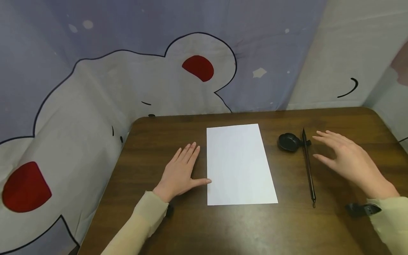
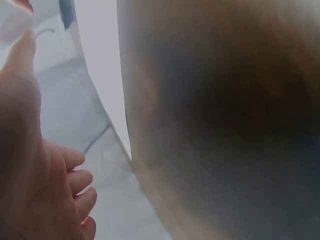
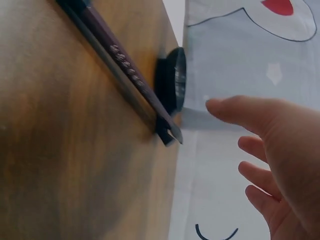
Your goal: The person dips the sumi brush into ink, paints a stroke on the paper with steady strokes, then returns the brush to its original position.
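A blank white sheet of paper (image 1: 239, 164) lies on the brown table. My left hand (image 1: 180, 173) is at its left side, fingers straight and the thumb reaching the paper's left edge. To the right of the sheet is a small black dish (image 1: 288, 142) with a short handle. A dark writing brush (image 1: 308, 170) leans across that handle, its tip pointing away from me; the right wrist view shows pale characters on the brush shaft (image 3: 127, 67). Just right of the brush, my right hand (image 1: 347, 159) hovers with relaxed, spread fingers and holds nothing.
The wooden table (image 1: 242, 230) has rounded far corners. Behind it and along the left hangs a cloth backdrop (image 1: 143, 81) with cartoon figures, close to the table's edge. Dark straps (image 1: 363, 209) sit at the wrists, by the pale sleeves (image 1: 140, 216).
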The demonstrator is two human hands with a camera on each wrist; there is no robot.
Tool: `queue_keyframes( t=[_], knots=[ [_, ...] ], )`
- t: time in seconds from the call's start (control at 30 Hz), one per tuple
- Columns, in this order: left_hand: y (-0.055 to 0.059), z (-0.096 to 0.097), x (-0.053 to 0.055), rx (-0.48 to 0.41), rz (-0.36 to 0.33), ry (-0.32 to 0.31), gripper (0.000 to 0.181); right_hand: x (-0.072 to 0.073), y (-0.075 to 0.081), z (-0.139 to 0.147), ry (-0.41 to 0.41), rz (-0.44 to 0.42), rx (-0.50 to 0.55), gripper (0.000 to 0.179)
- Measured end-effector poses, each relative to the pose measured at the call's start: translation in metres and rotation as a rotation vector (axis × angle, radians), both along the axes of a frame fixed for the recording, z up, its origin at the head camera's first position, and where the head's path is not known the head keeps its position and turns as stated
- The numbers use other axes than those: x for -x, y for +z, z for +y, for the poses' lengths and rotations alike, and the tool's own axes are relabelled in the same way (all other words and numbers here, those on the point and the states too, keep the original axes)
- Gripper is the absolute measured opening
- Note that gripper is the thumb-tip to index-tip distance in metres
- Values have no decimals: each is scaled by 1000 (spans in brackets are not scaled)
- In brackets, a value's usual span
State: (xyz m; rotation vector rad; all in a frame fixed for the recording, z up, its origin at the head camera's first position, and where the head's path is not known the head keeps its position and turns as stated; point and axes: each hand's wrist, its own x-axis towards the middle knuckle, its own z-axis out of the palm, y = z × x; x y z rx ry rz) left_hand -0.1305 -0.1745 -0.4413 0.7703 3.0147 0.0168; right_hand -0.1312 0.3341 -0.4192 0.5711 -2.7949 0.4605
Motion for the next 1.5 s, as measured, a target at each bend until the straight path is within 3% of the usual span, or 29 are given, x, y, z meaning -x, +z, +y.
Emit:
queue_keyframes(
  t=[0.4,0.67,1.07,1.27,1.5],
  knots=[
    [-10,25,-25,26,-34,-130,119,1,-22,-3,50,26,-23,62],
    [-14,35,-34,32,-127,-158,119,1,-28,-4,69,44,-17,58],
    [-12,39,-28,89,-184,-180,118,3,-32,-6,93,42,-33,57],
    [-13,41,-17,53,-240,-188,110,4,-35,-10,107,7,-53,48],
    [-15,41,-14,45,-246,-204,110,7,-38,-13,133,8,-64,41]
  ],
)
